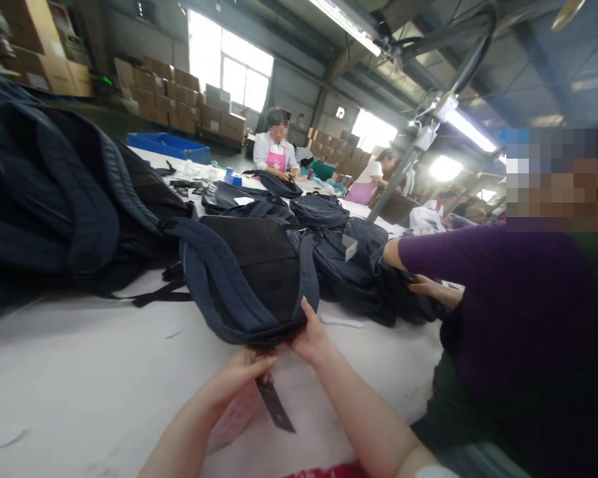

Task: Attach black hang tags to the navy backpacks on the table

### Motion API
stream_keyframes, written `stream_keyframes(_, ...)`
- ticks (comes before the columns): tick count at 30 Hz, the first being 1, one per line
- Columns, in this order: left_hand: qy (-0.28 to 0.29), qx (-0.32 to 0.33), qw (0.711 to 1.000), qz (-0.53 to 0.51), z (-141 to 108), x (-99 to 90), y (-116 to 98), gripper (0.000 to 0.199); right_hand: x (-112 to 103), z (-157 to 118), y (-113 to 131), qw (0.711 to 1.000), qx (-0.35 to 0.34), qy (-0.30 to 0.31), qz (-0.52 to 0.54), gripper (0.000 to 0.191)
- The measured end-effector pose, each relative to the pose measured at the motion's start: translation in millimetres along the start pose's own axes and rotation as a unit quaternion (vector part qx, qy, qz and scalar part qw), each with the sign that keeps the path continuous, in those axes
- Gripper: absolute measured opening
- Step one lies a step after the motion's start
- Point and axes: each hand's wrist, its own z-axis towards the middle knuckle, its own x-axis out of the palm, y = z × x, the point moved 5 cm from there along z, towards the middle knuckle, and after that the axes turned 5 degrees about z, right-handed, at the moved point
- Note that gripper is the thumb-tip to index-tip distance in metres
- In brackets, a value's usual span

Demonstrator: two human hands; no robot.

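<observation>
Backpack (252, 265) probably soft, light; hold edges. Right grip (309, 337) clasps its 5 o'clock edge; left grip (260, 366) pinches dark tag (278, 408), 6 o'clock.

One navy backpack (259, 265), one dark tag (278, 407), one left hand (253, 369), one right hand (309, 337).
Near right there is one co-worker in purple (533, 305); farther off, two people in pinkish aprons (276, 159); far left, one blue bin (179, 151). More backpacks (321, 210) lie at left and beyond, overlapping too closely to count.
</observation>
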Motion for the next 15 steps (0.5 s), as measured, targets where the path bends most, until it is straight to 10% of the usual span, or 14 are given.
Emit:
stream_keyframes(7, -0.025, -0.003, 1.000, 0.000, -10, -0.6, -12, 0.048, 8, 10, 9, 0.999, 0.029, -0.020, 0.037, 0.051)
stream_keyframes(15, -0.050, -0.006, 0.972, -0.229, -3, -29.2, -13, 0.049, 87, -33, 75, 0.992, -0.064, 0.102, 0.020, 0.039)
